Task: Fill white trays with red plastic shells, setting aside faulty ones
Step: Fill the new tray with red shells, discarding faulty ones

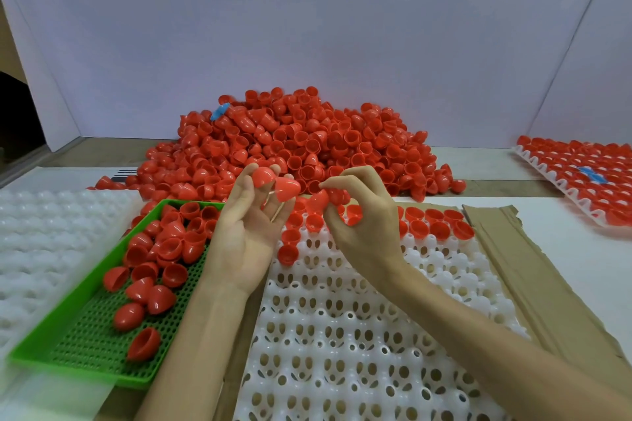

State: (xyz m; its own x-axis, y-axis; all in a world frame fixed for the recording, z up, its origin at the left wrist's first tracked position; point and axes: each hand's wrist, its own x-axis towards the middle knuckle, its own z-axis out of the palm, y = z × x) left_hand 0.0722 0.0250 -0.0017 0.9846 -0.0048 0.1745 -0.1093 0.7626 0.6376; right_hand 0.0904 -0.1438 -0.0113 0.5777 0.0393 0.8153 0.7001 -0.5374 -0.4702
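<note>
Left hand (246, 225) palm up, fingers half extended, tips pinching two red shells (286, 189) with domes outward. Right hand (362, 215) just beside it, back to camera, fingers curled round a clutch of shells (319, 202); exact count cannot be told.

Both hands hang over the far end of the white tray (342, 318). Its far row of shells (434, 215) is seated open side up, with a few more at the left edge; the remaining cups are bare. The tray lies on cardboard (513, 267).

Left of it is the green tray (102, 345), perforated floor, loose shells heaped at its far end. Further left – stacked white trays (41, 232).

Behind is the large shell pile (307, 140), against a white backdrop. Far right – a filled tray (581, 178).
</note>
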